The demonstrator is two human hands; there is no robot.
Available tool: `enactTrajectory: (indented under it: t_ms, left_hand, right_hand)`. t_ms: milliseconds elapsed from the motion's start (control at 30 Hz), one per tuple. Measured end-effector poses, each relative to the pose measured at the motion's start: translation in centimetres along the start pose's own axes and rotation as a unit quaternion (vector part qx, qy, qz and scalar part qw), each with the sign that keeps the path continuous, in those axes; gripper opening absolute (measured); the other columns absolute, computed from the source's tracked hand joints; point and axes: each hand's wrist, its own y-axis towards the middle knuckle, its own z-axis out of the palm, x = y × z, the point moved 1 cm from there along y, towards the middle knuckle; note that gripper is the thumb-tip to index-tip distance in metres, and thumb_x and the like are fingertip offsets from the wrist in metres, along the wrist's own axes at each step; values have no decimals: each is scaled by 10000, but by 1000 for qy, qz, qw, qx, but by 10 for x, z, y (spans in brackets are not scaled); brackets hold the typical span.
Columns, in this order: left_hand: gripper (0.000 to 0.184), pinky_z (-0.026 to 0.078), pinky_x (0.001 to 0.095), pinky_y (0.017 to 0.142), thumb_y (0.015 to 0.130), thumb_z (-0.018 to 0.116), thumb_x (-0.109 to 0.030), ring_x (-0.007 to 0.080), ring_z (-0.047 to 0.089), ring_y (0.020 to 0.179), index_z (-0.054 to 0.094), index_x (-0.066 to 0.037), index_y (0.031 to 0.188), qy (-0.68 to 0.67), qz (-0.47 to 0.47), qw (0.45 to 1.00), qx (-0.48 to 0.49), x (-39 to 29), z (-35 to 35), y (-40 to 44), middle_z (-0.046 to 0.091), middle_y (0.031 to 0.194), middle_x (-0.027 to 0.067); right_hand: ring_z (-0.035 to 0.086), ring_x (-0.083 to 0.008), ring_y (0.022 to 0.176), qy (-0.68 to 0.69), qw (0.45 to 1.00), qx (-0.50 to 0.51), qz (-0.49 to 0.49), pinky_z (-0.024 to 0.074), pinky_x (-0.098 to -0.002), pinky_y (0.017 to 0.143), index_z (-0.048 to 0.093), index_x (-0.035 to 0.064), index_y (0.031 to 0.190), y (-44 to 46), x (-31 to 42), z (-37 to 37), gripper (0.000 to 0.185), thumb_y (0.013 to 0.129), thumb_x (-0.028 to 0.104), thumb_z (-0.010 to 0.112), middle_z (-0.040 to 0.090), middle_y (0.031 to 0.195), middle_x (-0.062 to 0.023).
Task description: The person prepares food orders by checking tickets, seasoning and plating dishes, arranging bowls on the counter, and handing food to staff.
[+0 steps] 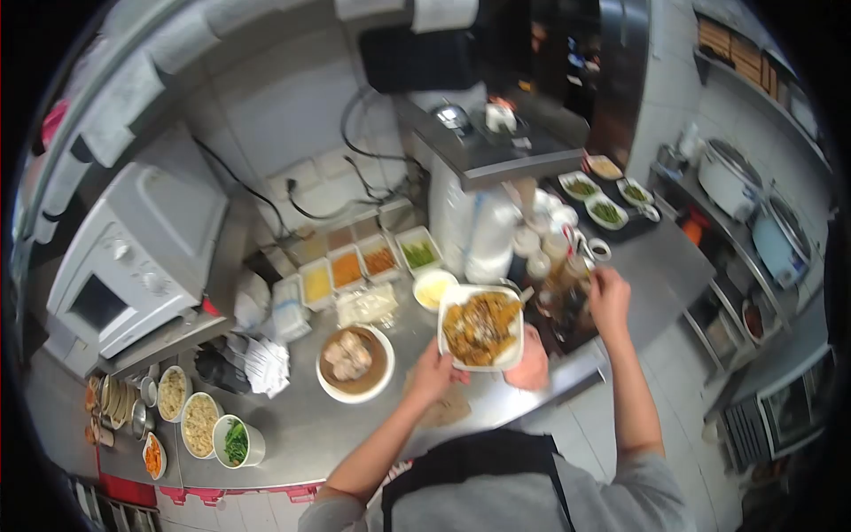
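One square bowl (481, 328), apparently of fried food, fills the left grip (436, 372).

Microwave (124, 257) left of the ingredient containers (346, 266), soup bowl (355, 363) before them

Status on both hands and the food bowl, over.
Left hand holding square food bowl. Right hand raised near small sauce dish, grip contents unclear. Round soup bowl alongside, apart from both hands.
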Motion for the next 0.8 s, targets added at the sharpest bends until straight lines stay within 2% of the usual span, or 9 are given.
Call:
enactTrajectory:
  t_ms: [133, 167, 233, 500, 633, 667, 700, 733, 800]
  left_hand:
    - [374, 507, 274, 563, 903, 276, -74, 172, 622, 596, 346, -43, 1269, -1, 6, 1000, -4, 3, 4, 4, 619, 793, 117]
    - [379, 489, 256, 546, 906, 274, -76, 167, 625, 588, 332, -49, 1280, 0, 3, 1000, 3, 4, 5, 4, 621, 787, 115]
    - [391, 452, 220, 514, 913, 268, -81, 157, 630, 572, 305, -60, 1302, 3, 6, 1000, 10, 4, 5, 6, 623, 776, 109]
    - [383, 455, 227, 521, 909, 267, -87, 163, 631, 580, 325, -56, 1286, -43, 22, 999, 10, 6, 3, 4, 625, 781, 113]
    - [364, 484, 249, 533, 903, 275, -82, 173, 624, 604, 357, -32, 1254, -103, 2, 994, 19, 8, -4, 4, 622, 798, 122]
    - [360, 496, 260, 539, 902, 278, -81, 178, 622, 613, 360, -24, 1247, -119, -1, 993, 9, 7, -7, 0, 619, 812, 128]
    - [356, 508, 270, 546, 900, 281, -80, 184, 620, 621, 363, -16, 1241, -136, -3, 991, 1, 4, -9, -4, 616, 827, 134]
    - [353, 520, 280, 553, 899, 284, -79, 189, 619, 630, 365, -8, 1235, -151, -5, 989, -4, 1, -11, -6, 613, 842, 140]
    - [348, 534, 294, 565, 902, 284, -81, 198, 618, 643, 362, 4, 1230, -110, 6, 994, 9, 4, -22, -14, 606, 871, 150]
  right_hand:
    - [604, -317, 681, 121, 993, 11, -2, 467, -369, 628, 631, -9, 844, -9, 44, 10, 100, 765, 24, 579, 614, 756, -170]
    - [597, -118, 583, 143, 988, 22, -47, 463, -244, 526, 617, -38, 884, -15, 43, 20, 93, 811, 1, 575, 620, 726, -96]
    - [592, -110, 578, 174, 982, 74, -23, 459, -233, 522, 613, -38, 884, -23, 88, 2, 90, 814, -13, 563, 614, 746, -83]
    - [586, -144, 550, 213, 971, 78, -81, 454, -254, 515, 611, -35, 865, -29, 93, 7, 92, 784, -27, 569, 602, 753, -95]
    - [560, -81, 576, 396, 898, 86, 175, 458, -223, 538, 615, -7, 930, -17, 59, 5, 111, 834, 13, 562, 598, 733, -19]
    - [552, -49, 613, 383, 908, 72, 151, 454, -206, 551, 617, 8, 954, -9, 46, -1, 118, 859, 41, 553, 576, 728, 12]
    - [578, -121, 587, 345, 925, 32, 153, 458, -236, 556, 613, 0, 958, -4, 39, -7, 137, 835, 41, 570, 612, 718, -55]
    - [588, -193, 603, 203, 975, 20, 88, 467, -281, 563, 607, -8, 935, -2, 29, -12, 135, 809, 24, 569, 611, 733, -106]
    - [592, -300, 639, -22, 998, 14, -49, 456, -366, 563, 598, -14, 877, 0, 3, -9, 108, 777, 0, 560, 590, 734, -172]
